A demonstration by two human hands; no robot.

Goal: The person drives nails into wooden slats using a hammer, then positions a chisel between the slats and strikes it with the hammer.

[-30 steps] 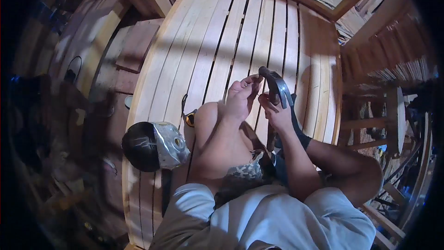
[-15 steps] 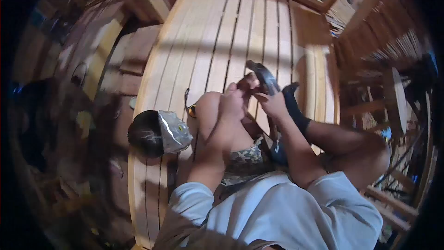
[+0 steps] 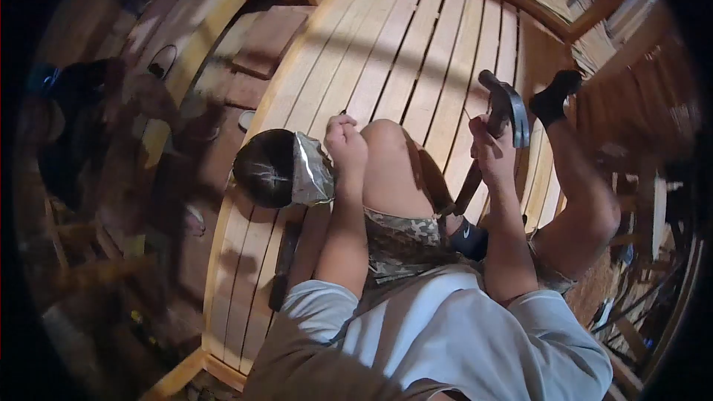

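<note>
My right hand [image 3: 492,147] is wrapped round a hammer [image 3: 506,108], its dark metal head raised above the fingers and the handle running down toward my lap. A thin sliver, too small to name, shows beside that hand. Near my bent knee, my left hand [image 3: 346,141] is closed with its fingers curled; a small dark bit shows at the fingertips, but what they hold is unclear. Close to the left wrist, a round black object [image 3: 264,168] with a crumpled silver covering [image 3: 313,171] rests on the slatted wooden platform [image 3: 371,52].
My foot in a black sock [image 3: 555,96] is at the right. A blurred person in dark clothes [image 3: 78,134] is at the far left, beyond the platform. Wooden beams stand at the top, and timber pieces lie at the right.
My hands have moved apart, left hand toward the silver covering, right hand with the hammer rightward. The socked foot has stretched outward. The yellow-and-black item by the knee is out of sight.
</note>
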